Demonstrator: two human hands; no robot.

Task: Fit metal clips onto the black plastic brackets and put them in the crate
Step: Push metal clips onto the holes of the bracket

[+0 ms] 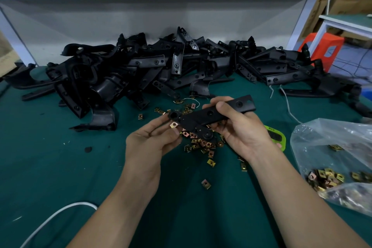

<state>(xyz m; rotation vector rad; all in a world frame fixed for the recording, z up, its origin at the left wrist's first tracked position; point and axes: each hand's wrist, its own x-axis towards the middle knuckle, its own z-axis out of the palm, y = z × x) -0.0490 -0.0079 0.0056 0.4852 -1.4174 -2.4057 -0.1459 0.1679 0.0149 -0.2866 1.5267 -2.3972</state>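
- A person is working at a table covered with a dark green mat (60,167), with both bare forearms reaching in from the bottom of the view.
- The right hand (241,129) is grasping a long black plastic bracket (209,116) around its middle, thumb on top and fingers curled underneath, holding it above the table and tilted up towards the right.
- The left hand (149,141) is pinching a small brass-coloured metal clip (173,125) at its fingertips, right against the bracket's left end.
- Directly under the hands, a scatter of loose clips (201,144) is lying on the mat; the bracket's lower lobe and the right hand are hiding part of it.
- A few stray clips are lying nearer the person, well apart from the scatter.
- Behind the hands, a big tangled heap of black brackets (161,70) is stretching across the back of the table.
- To the right, a clear plastic bag (332,143) is sitting open on the mat, with more clips (326,179) showing through it.
- A bright green object (278,137) is lying just beside the bag, mostly hidden by the right hand; I cannot tell what it is.
- A white cable (50,219) is curving across the lower left corner.
- An orange stool (322,48) is standing beyond the table's far right edge.
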